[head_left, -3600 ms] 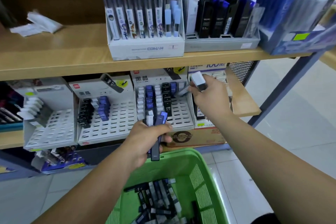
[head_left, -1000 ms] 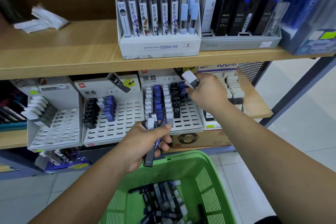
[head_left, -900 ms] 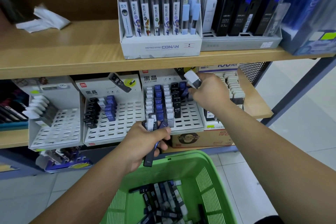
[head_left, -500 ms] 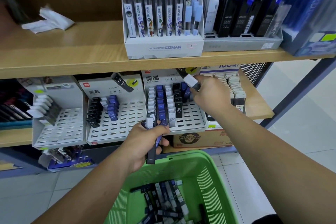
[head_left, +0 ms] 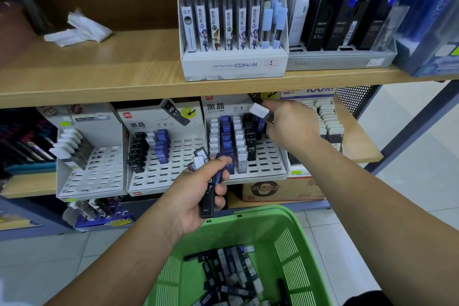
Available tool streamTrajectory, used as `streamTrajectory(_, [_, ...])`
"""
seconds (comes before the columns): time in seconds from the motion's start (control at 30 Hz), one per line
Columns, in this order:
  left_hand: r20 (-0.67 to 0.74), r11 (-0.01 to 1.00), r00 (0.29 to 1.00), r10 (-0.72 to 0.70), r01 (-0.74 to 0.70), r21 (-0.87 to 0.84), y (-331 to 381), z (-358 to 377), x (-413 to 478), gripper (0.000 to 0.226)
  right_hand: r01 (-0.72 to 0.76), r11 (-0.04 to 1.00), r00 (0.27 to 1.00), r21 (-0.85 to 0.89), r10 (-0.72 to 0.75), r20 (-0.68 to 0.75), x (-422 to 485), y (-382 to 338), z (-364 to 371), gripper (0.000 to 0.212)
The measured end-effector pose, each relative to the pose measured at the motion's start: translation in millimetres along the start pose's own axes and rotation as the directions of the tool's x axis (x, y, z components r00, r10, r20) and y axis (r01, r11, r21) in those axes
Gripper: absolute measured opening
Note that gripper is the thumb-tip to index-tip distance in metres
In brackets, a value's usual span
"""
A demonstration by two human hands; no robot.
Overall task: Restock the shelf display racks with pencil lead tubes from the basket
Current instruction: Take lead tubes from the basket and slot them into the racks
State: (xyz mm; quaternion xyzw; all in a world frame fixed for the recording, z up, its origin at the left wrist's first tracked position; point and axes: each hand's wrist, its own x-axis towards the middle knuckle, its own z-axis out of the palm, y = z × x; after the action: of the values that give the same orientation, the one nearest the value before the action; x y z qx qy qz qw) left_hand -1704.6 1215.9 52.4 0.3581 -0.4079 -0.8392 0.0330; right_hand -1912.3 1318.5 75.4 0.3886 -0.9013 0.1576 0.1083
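A green basket (head_left: 293, 236) at the bottom holds several loose pencil lead tubes (head_left: 231, 273). My left hand (head_left: 196, 194) hovers above its far rim and grips a bundle of dark, blue and white-capped tubes (head_left: 207, 181). My right hand (head_left: 290, 126) reaches under the upper shelf to the middle white slotted rack (head_left: 263, 159) and pinches a white-capped tube (head_left: 260, 112) over the rack's right columns. That rack carries rows of white, blue and black tubes. A second slotted rack (head_left: 173, 164) to the left is partly filled.
A third white rack (head_left: 94, 169) stands at far left. The wooden upper shelf (head_left: 99, 74) carries a Conan lead box (head_left: 233, 62), a grey tray of black cases (head_left: 340, 57) and crumpled white paper (head_left: 79, 30). A cardboard box (head_left: 280, 189) sits under the middle rack. Tiled floor lies right.
My right hand has shifted slightly with the white-capped tube over the middle rack's right side. The left hand keeps its bundle, barely moving. The view has drifted a little.
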Motion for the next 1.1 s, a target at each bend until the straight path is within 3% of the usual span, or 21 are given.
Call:
streamTrajectory(0.13, [0.011,1.0,1.0,0.012,-0.012,-0.006,1,-2,-2,0.044,-0.032,0.999,0.999,0.003,0.031,0.038,4,1,-4,0.004])
streamTrajectory(0.27, [0.005,0.999,1.0,0.012,-0.012,-0.033,3,-3,-1,0.04,-0.207,0.973,0.97,0.104,0.191,0.149,13,4,-6,0.01])
streamTrajectory(0.4, [-0.005,0.999,1.0,0.01,-0.01,-0.047,3,-1,0,0.041,-0.291,0.95,0.95,0.116,0.272,0.152,16,4,-4,0.009])
streamTrajectory(0.67, [-0.013,0.998,1.0,0.028,-0.028,-0.047,5,0,-3,0.052,-0.174,0.984,0.98,0.035,0.17,0.101,9,0,-8,0.011])
streamTrajectory(0.87, [-0.021,0.999,0.999,0.031,-0.032,-0.038,5,1,-3,0.063,-0.159,0.98,0.985,0.115,0.15,0.089,10,-4,-1,0.014])
streamTrajectory(1.1, [-0.032,0.999,0.998,0.046,-0.047,-0.022,6,-1,-2,0.058,-0.08,0.996,0.995,0.041,0.078,0.059,6,1,-1,0.006])
